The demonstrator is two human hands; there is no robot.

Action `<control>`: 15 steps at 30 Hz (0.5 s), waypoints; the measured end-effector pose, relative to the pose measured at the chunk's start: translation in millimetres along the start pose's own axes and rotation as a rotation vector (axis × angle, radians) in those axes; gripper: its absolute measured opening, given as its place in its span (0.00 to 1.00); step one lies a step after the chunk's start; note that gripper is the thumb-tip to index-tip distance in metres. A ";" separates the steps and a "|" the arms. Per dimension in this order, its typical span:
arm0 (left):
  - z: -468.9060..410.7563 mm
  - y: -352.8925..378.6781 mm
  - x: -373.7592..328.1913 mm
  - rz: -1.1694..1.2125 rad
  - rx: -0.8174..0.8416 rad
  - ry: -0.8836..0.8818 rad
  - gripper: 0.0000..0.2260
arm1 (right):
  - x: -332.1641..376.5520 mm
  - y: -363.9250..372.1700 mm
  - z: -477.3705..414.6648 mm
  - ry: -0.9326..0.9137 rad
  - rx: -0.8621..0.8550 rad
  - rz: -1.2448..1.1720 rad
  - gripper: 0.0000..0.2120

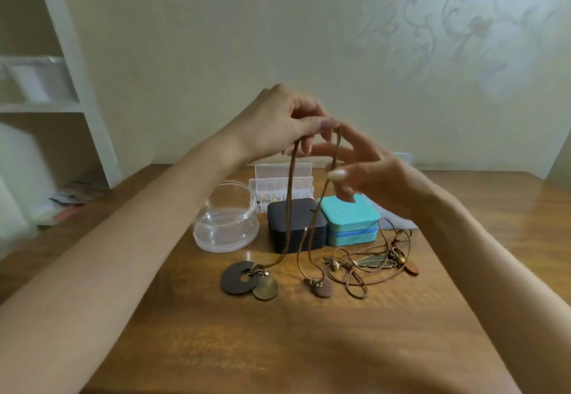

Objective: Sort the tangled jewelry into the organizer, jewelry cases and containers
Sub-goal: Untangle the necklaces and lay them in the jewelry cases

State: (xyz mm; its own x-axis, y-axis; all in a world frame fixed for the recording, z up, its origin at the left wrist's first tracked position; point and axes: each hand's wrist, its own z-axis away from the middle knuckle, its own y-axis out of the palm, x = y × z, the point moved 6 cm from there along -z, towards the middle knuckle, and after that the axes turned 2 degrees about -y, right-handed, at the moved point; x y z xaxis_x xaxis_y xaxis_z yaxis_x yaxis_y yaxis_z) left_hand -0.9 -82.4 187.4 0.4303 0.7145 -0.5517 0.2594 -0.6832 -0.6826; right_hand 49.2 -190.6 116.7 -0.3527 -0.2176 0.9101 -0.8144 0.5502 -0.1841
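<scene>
Item 1. Left hand (284, 121): raised above the table, thumb and fingertips pinching thin brown necklace cords (289, 195) at their top.

Item 2. Right hand (367, 174): just beside the left, fingers spread and fairly straight. One cord strand lies over a raised fingertip and the hand grasps nothing.

Item 3. The cords hang from the hands to the brown wooden table (278, 347). One ends at a dark brown wooden ring pendant (236, 277), which lies flat and touches a bronze-coloured metal disc (265, 288). Another ends at a small reddish-brown round pendant (323, 290), also on the table.

Item 4. Loose tangle of brown cords with small beads and pendants (370, 263): on the table to the right, in front of the turquoise case.

Item 5. Clear round plastic container (225, 226): lidless, left of the cases.

Item 6. Black square jewelry case (296, 229): closed, at centre, touching a turquoise zippered jewelry case (350, 220), also closed.

Item 7. Clear plastic compartment organizer (281, 186): behind the black case, lid up.

Item 8. White shelf unit (61, 84): far left, blurred.
</scene>
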 end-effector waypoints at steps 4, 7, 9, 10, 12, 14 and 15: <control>-3.6 -20.3 -9.9 -0.171 -0.111 0.078 0.08 | 19.2 12.6 -25.2 0.024 0.031 0.064 0.12; -2.0 -48.6 -11.7 -0.097 -0.234 0.083 0.07 | 18.6 21.9 -33.0 0.045 0.086 -0.005 0.05; 3.3 -65.5 -4.5 0.011 -0.282 0.055 0.07 | 19.8 22.0 -33.3 0.051 0.095 -0.063 0.06; 7.2 -72.3 3.4 0.065 -0.302 0.030 0.07 | 20.5 20.5 -32.8 0.056 0.088 -0.065 0.06; 16.8 -79.2 27.4 0.211 -0.333 -0.066 0.05 | 25.7 17.5 -31.3 0.059 0.044 -0.062 0.08; 29.6 -71.3 61.6 0.431 -0.343 -0.253 0.06 | 35.1 13.9 -30.7 0.027 -0.040 -0.104 0.09; 36.9 -60.2 79.9 0.563 -0.332 -0.365 0.07 | 40.4 12.3 -31.2 -0.004 -0.088 -0.122 0.09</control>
State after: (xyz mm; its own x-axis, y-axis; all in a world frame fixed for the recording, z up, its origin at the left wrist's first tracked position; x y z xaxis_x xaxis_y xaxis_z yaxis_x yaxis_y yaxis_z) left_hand -14.1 21.4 166.7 0.2761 0.2084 -0.9383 0.3568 -0.9287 -0.1013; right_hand 39.3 -167.4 162.7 -0.2561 -0.2905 0.9220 -0.8077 0.5883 -0.0390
